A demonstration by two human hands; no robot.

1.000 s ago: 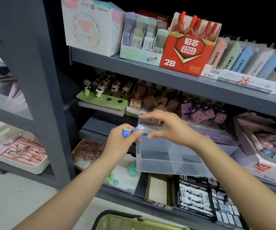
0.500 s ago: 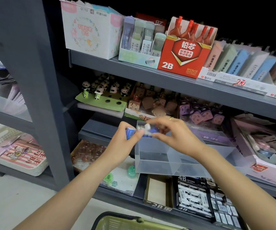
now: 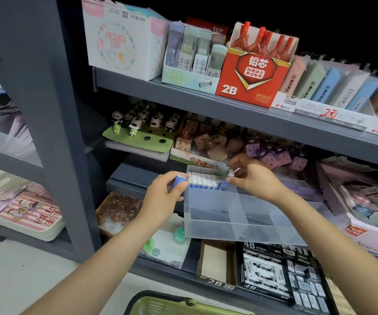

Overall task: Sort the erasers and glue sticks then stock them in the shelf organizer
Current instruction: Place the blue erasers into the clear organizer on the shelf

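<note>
- A dark grey metal shelving unit (image 3: 206,103) fills the scene, its thick upright post (image 3: 54,123) standing at the left, with pale floor (image 3: 13,276) below it.
- On the top shelf, from left to right: a white floral carton (image 3: 122,44), a tray of pencil-lead tubes (image 3: 195,57), a red 2B lead box (image 3: 251,73) and a row of pastel packs (image 3: 333,87).
- The middle shelf holds panda figures on a green card (image 3: 138,123), with brown and purple character erasers to their right.
- A clear divided shelf organizer (image 3: 240,214) juts out near the middle shelf; its far left compartment holds a row of blue-and-white erasers (image 3: 202,181).
- On the bottom shelf sit black 4B eraser boxes (image 3: 274,271) at right.
- The rim of a green basket (image 3: 160,303) shows at the near edge.
- The left hand (image 3: 163,198) grips a blue eraser (image 3: 179,181) just left of the organizer.
- The right hand (image 3: 251,176) pinches a small white eraser (image 3: 234,172) over the right end of that row.
</note>
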